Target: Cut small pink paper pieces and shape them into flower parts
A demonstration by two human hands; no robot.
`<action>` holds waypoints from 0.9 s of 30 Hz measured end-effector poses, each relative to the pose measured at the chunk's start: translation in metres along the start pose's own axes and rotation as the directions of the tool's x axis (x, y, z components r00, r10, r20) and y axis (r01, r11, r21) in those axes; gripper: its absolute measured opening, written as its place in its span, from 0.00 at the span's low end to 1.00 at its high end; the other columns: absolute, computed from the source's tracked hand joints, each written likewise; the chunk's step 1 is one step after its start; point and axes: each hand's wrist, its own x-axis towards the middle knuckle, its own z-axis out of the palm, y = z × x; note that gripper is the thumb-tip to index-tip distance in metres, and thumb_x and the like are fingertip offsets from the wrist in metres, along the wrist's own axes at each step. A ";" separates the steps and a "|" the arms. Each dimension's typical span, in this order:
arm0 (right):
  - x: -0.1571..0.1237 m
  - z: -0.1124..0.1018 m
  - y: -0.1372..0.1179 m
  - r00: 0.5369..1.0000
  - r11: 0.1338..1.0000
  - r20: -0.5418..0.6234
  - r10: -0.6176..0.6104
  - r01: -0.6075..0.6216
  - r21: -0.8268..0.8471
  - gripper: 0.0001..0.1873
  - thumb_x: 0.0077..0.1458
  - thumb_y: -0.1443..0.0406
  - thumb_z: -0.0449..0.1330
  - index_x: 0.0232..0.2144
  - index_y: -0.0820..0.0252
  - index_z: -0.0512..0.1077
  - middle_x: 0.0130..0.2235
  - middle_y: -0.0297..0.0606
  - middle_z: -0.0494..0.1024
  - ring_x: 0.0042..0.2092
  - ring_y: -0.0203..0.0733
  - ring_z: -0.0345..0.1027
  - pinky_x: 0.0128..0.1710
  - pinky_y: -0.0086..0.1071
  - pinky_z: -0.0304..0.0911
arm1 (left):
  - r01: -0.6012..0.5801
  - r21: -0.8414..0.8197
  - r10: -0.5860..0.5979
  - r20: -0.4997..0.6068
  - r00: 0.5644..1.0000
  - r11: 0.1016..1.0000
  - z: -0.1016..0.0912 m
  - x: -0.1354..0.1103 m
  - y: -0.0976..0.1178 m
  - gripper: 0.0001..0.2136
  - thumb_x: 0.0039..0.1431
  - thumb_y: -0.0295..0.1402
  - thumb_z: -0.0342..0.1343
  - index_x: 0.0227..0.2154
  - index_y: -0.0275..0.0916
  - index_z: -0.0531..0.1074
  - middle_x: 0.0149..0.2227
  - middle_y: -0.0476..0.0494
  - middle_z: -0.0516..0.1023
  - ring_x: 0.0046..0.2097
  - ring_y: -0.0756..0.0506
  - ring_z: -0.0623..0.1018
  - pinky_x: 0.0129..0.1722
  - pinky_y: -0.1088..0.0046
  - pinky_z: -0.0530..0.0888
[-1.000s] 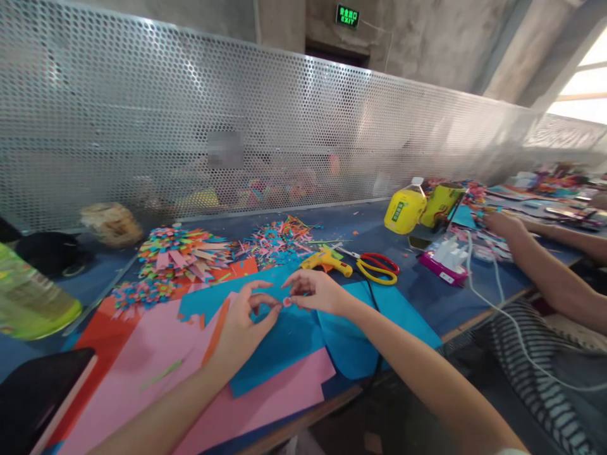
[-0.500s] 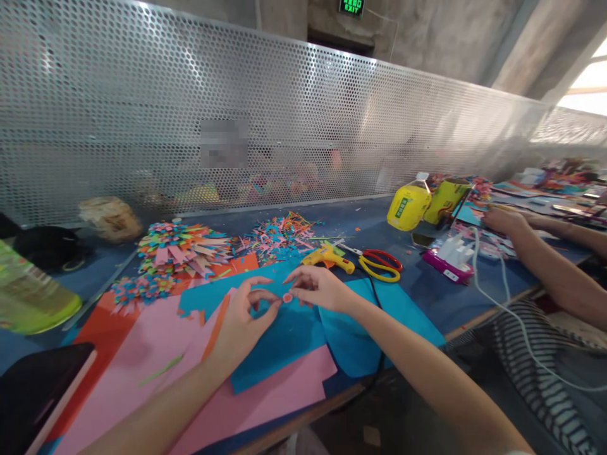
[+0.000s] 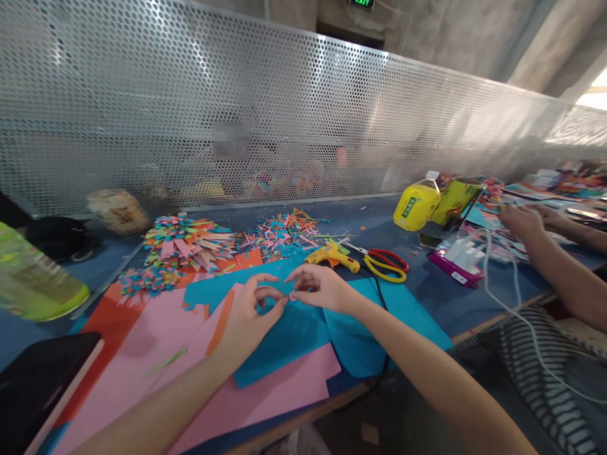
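Note:
A tiny pink paper coil [image 3: 293,295] sits between the fingertips of my two hands, above a blue paper sheet [image 3: 294,341]. My right hand [image 3: 322,289] pinches it between thumb and forefinger, other fingers curled. From the other side, the thumb and forefinger of my left hand [image 3: 251,316] close at its edge; the exact contact there is too small to see. Pink paper [image 3: 156,328] and orange-red paper [image 3: 111,316] lie under and beside my left forearm. Just beyond my hands are a yellow glue gun [image 3: 332,254] and scissors [image 3: 386,264] with red and yellow handles.
A fringed paper ball [image 3: 184,243] and a heap of paper scraps [image 3: 287,232] lie toward the perforated metal screen [image 3: 284,114]. A green bottle [image 3: 38,278] and dark tablet [image 3: 47,385] are left. Rightward: a yellow jug [image 3: 417,205], purple box [image 3: 455,268], white cable, co-worker's hands [image 3: 526,221].
The view has shifted slightly, so things sit a little further right. My fingertips have shifted around the pink coil, which now shows less. Both hands stay close together.

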 end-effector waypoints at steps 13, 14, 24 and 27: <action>-0.001 -0.001 -0.005 0.998 0.994 0.032 0.045 -0.048 0.097 0.12 0.49 0.64 0.57 0.38 0.62 0.65 0.27 0.34 0.71 0.24 0.31 0.64 0.20 0.24 0.60 | 0.005 -0.014 -0.005 0.005 1.000 1.000 0.000 0.000 0.001 0.13 0.49 0.31 0.53 0.39 0.40 0.60 0.27 0.51 0.75 0.31 0.49 0.73 0.31 0.72 0.63; -0.001 -0.002 -0.005 0.999 0.994 0.028 0.045 -0.048 0.103 0.12 0.50 0.63 0.56 0.38 0.62 0.65 0.25 0.33 0.71 0.23 0.31 0.64 0.19 0.24 0.59 | 0.006 -0.020 -0.006 0.002 1.000 1.000 0.000 0.000 0.002 0.13 0.49 0.31 0.53 0.38 0.40 0.60 0.27 0.51 0.75 0.31 0.49 0.73 0.31 0.73 0.63; -0.001 -0.005 -0.002 0.996 0.991 0.081 0.045 -0.055 0.124 0.14 0.49 0.61 0.57 0.37 0.64 0.66 0.24 0.32 0.69 0.22 0.29 0.63 0.19 0.23 0.59 | 0.013 0.030 -0.011 -0.067 0.998 0.999 -0.004 0.000 0.002 0.15 0.48 0.35 0.55 0.39 0.40 0.62 0.27 0.49 0.76 0.29 0.49 0.72 0.31 0.73 0.64; -0.001 -0.006 0.001 0.994 0.996 0.109 0.020 -0.029 0.083 0.15 0.45 0.62 0.60 0.36 0.64 0.66 0.24 0.31 0.69 0.23 0.29 0.63 0.21 0.23 0.60 | 0.032 0.005 -0.031 -0.086 0.996 0.999 -0.005 0.000 0.000 0.15 0.47 0.36 0.56 0.38 0.39 0.63 0.27 0.49 0.76 0.28 0.50 0.71 0.30 0.74 0.64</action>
